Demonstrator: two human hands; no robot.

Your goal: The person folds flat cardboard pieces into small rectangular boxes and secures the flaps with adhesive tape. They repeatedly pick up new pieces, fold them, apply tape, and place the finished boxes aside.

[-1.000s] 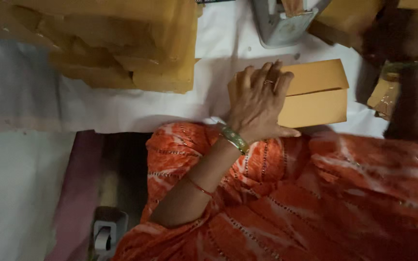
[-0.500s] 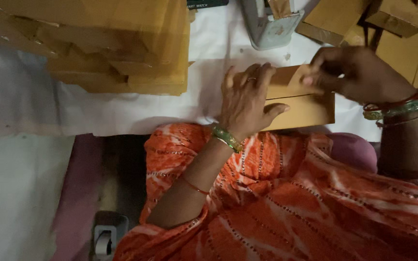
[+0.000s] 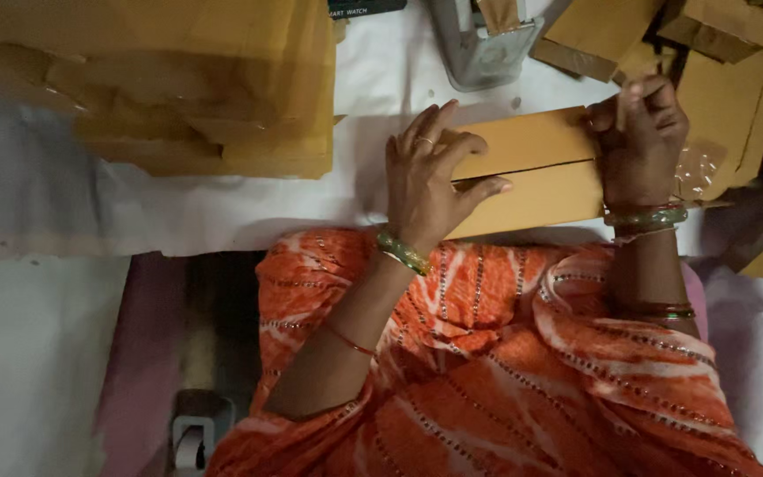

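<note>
Two hands work our brown box (image 3: pixel 532 172): left hand (image 3: pixel 426 181) flat, pressing its left end; right hand (image 3: pixel 639 141) pinching its far-right edge, white tabletop (image 3: pixel 222 208) bare leftward.

One head-worn view — steeply downward.
It looks from above the person's lap onto the near desk (image 3: pixel 222 212) edge — close in, hands filling mid-frame.

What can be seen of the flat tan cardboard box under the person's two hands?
The flat tan cardboard box lies flat on the white table cover, long side across the view. A dark seam runs along its length where two flaps meet. The left hand presses flat on its left end; the right hand grips its right end. Plain, unprinted surface.
</note>
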